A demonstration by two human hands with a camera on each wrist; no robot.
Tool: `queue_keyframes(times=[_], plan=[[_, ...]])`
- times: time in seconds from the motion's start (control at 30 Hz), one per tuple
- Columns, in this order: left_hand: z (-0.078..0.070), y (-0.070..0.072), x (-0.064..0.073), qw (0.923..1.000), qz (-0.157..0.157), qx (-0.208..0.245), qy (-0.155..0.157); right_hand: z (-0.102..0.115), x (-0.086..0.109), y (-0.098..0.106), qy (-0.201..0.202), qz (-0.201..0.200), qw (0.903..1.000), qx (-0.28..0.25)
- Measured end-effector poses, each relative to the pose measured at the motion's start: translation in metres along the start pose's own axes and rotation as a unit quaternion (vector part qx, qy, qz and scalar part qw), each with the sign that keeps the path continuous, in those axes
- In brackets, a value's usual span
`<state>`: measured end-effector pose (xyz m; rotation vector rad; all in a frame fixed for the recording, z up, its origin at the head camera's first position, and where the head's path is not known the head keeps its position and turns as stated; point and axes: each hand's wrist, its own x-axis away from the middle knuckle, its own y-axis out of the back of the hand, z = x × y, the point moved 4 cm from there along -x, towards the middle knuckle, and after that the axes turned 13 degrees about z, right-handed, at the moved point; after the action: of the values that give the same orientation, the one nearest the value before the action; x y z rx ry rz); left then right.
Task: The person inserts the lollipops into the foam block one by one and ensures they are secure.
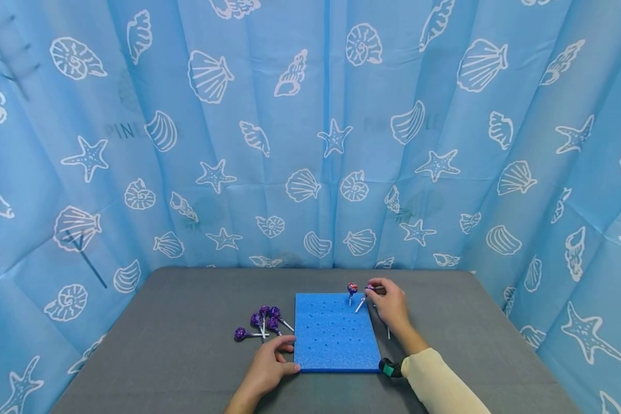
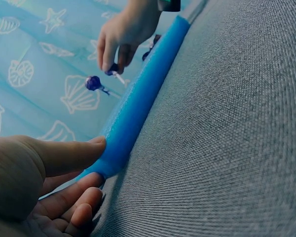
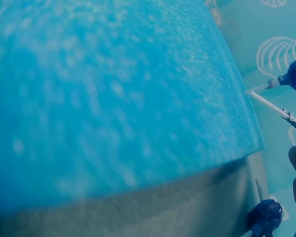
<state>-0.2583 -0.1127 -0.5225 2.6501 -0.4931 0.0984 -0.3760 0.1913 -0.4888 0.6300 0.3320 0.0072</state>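
A blue foam board [image 1: 336, 333] with small holes in its top lies on the table. My right hand [image 1: 391, 302] pinches a purple-wrapped lollipop [image 1: 370, 288] by its candy end over the board's far right corner. Its white stick [image 3: 269, 103] slants down toward the foam. Just left of it, another lollipop [image 1: 352, 287] stands upright in the board, candy up. My left hand [image 1: 271, 362] grips the board's near left corner. In the left wrist view, that thumb [image 2: 74, 155] lies along the foam edge and the fingers curl beside it.
Several purple lollipops [image 1: 256, 319] lie in a loose cluster left of the board. To the right, beside my right hand, lie more, one with its candy [image 3: 266, 216] showing in the right wrist view. A blue shell-print curtain [image 1: 300, 144] hangs behind the grey table [image 1: 196, 356].
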Motion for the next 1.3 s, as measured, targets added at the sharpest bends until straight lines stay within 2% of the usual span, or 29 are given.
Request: queue_keyframes(times=[0.3,0.53,0.67,0.87,1.1,1.3], plan=[[0.0,0.0,0.001,1.0,-0.001,0.001,-0.006,-0.002,-0.002,-0.008,-0.003,-0.009,0.9999,0.011],[-0.001,0.0,0.0,0.9999,0.001,0.004,-0.011,0.004,0.002,-0.01,0.05,-0.03,0.9982,0.013],[-0.001,0.0,0.001,0.9999,-0.001,0.005,-0.01,0.011,0.007,-0.011,0.09,-0.046,0.9945,0.028],[0.0,0.0,0.001,0.9999,-0.003,0.004,-0.014,0.017,0.013,-0.012,0.132,-0.07,0.9886,0.019],[0.0,0.001,0.002,0.9996,-0.005,0.001,-0.028,0.022,0.019,-0.011,0.153,-0.08,0.9849,0.014],[-0.002,0.0,0.002,0.9998,-0.001,0.0,-0.022,0.026,0.024,-0.013,0.16,-0.074,0.9844,0.008]])
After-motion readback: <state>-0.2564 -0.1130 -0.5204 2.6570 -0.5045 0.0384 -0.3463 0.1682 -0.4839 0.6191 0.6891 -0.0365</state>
